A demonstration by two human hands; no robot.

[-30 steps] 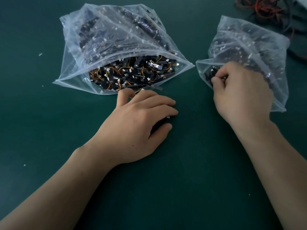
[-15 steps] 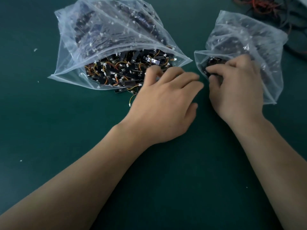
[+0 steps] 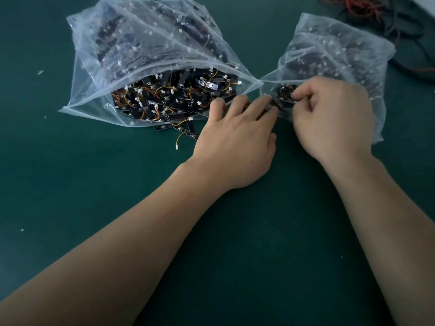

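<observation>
The fingers [image 3: 300, 94] of the right hand [image 3: 334, 123] are curled, and the clear rim of the smaller bag [image 3: 334, 50] is pinched between them and the thumb at the bag's mouth. Dark round parts [image 3: 286, 92] are seen through the film just beside that pinch. The fingers [image 3: 256, 109] of the left hand [image 3: 235, 142] are stretched out nearly straight toward 2 o'clock. Their tips are laid at the same mouth, touching the plastic. Whether anything is kept beneath them cannot be told.

The smaller bag is found at 1 o'clock on the worktop [image 3: 259, 255], with its mouth turned toward 8 o'clock. At 11 o'clock the larger bag [image 3: 146, 43] is spread open, its corner touching the smaller bag's rim. It is filled with small black boards [image 3: 164, 100] fitted with orange and yellow wires and white plugs. A few spilled boards [image 3: 186, 130] are left at its lip, just beside the left thumb, and a loose wire [image 3: 178, 142] with a white plug is lying at their 6 o'clock. Any print on the boards is too small to be read.

A tangle of red and black cables [image 3: 367, 8] is seen at the far 1 o'clock edge, and white scraps [image 3: 40, 72] are scattered at 9 o'clock.
</observation>
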